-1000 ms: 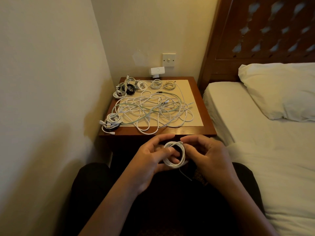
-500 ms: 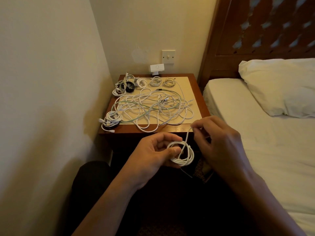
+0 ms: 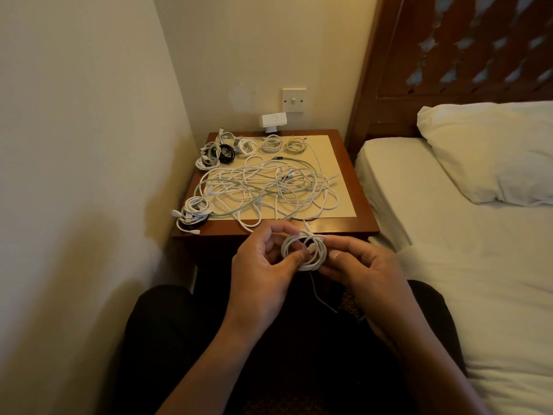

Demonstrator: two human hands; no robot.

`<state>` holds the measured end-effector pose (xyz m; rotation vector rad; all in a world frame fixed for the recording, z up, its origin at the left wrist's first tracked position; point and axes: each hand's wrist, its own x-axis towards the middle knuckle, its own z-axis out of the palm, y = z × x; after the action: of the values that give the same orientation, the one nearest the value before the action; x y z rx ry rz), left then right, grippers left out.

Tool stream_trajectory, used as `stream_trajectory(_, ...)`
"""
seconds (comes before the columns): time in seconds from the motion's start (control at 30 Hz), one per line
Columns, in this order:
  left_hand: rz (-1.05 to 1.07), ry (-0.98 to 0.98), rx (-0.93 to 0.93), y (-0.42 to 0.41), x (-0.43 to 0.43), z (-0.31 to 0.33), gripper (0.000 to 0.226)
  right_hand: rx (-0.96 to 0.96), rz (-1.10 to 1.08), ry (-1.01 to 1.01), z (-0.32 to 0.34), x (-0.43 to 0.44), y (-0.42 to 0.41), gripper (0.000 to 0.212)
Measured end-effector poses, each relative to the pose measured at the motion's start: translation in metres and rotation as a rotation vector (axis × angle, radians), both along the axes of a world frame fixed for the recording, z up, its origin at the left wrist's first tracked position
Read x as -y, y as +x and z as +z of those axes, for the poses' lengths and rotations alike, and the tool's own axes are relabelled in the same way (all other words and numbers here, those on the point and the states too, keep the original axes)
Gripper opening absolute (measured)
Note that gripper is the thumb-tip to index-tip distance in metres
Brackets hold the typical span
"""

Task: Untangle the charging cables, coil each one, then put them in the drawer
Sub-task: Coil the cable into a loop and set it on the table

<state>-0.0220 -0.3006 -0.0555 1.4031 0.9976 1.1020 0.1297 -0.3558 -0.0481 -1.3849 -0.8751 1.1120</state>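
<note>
The left hand (image 3: 263, 262) pinches a small white cable coil (image 3: 305, 253) between thumb and fingers. The right hand (image 3: 362, 265) grips the coil's other side, fingers curled. A loose end (image 3: 317, 292) hangs below them. Just beyond the hands, tangled cables (image 3: 269, 187) sprawl over the desk (image 3: 363, 226), with finished coils (image 3: 270, 143) farther back.

white pillow (image 3: 490, 148), bed (image 3: 449, 235), wall switch (image 3: 294, 100)

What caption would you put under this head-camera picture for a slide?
Left hand and right hand hold a coiled white cable before a bedside table strewn with tangled cables.
</note>
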Motion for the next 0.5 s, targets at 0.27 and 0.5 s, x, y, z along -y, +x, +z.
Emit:
stream_trajectory(0.27,0.033,0.062,-0.172,0.003,0.01,-0.004,0.028,0.031,-0.027,-0.015,-0.005,0.001,0.002,0.021)
stream_trajectory(0.5,-0.072,-0.163,-0.004,0.0,-0.001,-0.004,0.023,-0.106,0.096,-0.12,-0.011,-0.001,0.009,0.021)
